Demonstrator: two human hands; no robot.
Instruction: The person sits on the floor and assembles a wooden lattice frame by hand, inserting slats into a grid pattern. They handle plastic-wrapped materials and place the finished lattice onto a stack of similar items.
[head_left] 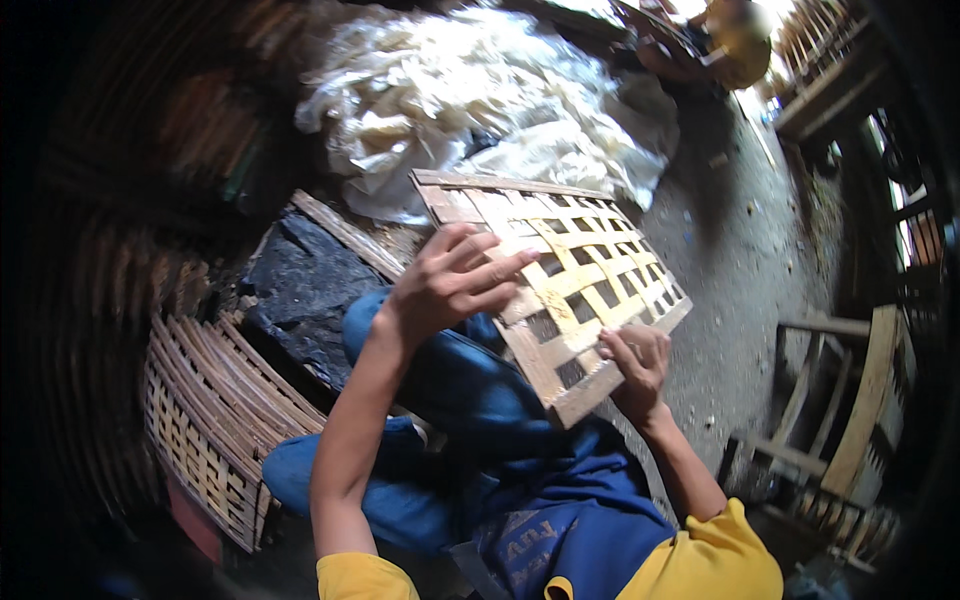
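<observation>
A framed woven panel point(585, 262), with pale flat strips crossing in an open lattice inside wooden edge strips, lies tilted above my lap. My right hand point(642, 368) grips its near right edge, thumb on top and the other fingers mostly hidden beneath. Over the panel's left edge is my left hand point(458, 275), its fingers apart and stretched toward the weave. Whether its fingertips press on the strips I cannot tell.
A stack of similar woven panels point(205, 425) stands at my left, beside a dark plastic sheet point(310, 285). Crumpled translucent plastic sheeting point(480, 95) is heaped ahead. A wooden frame-like bench point(840, 410) stands at right on the grey floor point(720, 260). Another person point(735, 55) sits far right.
</observation>
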